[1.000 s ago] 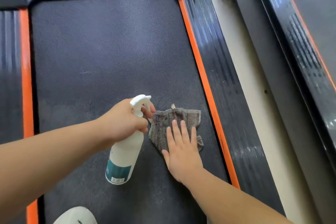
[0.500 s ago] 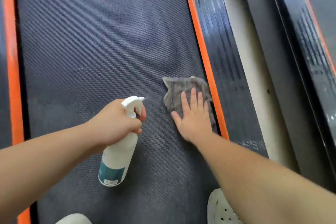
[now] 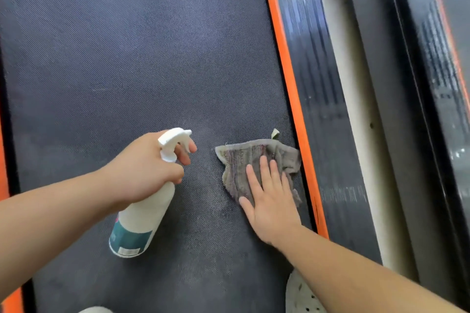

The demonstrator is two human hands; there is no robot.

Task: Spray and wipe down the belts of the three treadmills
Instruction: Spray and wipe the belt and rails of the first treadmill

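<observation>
Wiping looks to be the step in hand: right hand [image 3: 269, 201] presses flat on the grey rag [image 3: 241, 160] at the belt's [image 3: 127, 58] 4 o'clock edge, just beside the orange strip [image 3: 287, 71]; left hand [image 3: 142, 168] grips the spray bottle [image 3: 145, 218] at 7 o'clock. Next, probably, a firm sweep towards 9 o'clock.

Nothing legible in view.
The spray bottle [image 3: 146, 211] carries a teal label [image 3: 132, 236] with a small white patch [image 3: 129, 251] near its base (possibly a barcode, too blurred to tell), but no word, brand or number on it can be made out.
</observation>
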